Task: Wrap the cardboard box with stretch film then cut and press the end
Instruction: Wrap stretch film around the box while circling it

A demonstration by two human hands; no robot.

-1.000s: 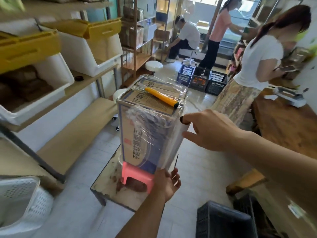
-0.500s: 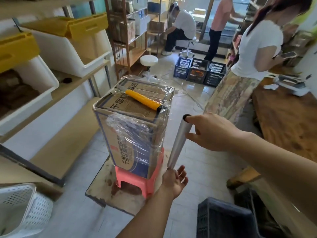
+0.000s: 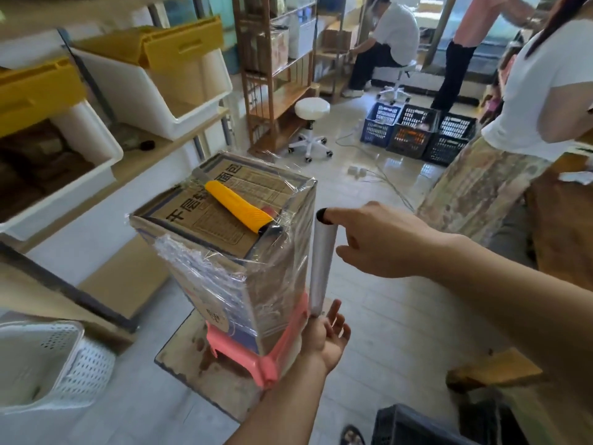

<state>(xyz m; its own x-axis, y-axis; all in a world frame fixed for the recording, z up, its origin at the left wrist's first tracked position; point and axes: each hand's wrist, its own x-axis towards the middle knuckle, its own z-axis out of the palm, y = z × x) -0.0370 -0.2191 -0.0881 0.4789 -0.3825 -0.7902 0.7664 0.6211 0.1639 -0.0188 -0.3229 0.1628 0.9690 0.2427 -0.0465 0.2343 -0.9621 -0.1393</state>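
Note:
A tall cardboard box [image 3: 205, 271] with blue print stands upright on a pink plastic stool [image 3: 272, 354], its sides covered in clear stretch film. A yellow-handled cutter [image 3: 237, 207] lies on the box top. The stretch film roll [image 3: 322, 268] stands upright just right of the box, with film running from it onto the box's right face. My right hand [image 3: 378, 242] holds the roll's top end, a finger in the core. My left hand [image 3: 327, 338] supports the roll's bottom end from below, fingers spread.
The stool sits on a worn board [image 3: 192, 361] on the tiled floor. Shelves with white and yellow bins [image 3: 154, 85] line the left; a white basket [image 3: 41, 364] is at lower left. A person in a white shirt [image 3: 542, 101] stands at right; crates [image 3: 417, 133] lie beyond.
The view has swung around the box, so a different corner faces me. The roll and both hands have travelled around it with film trailing onto the box's right face.

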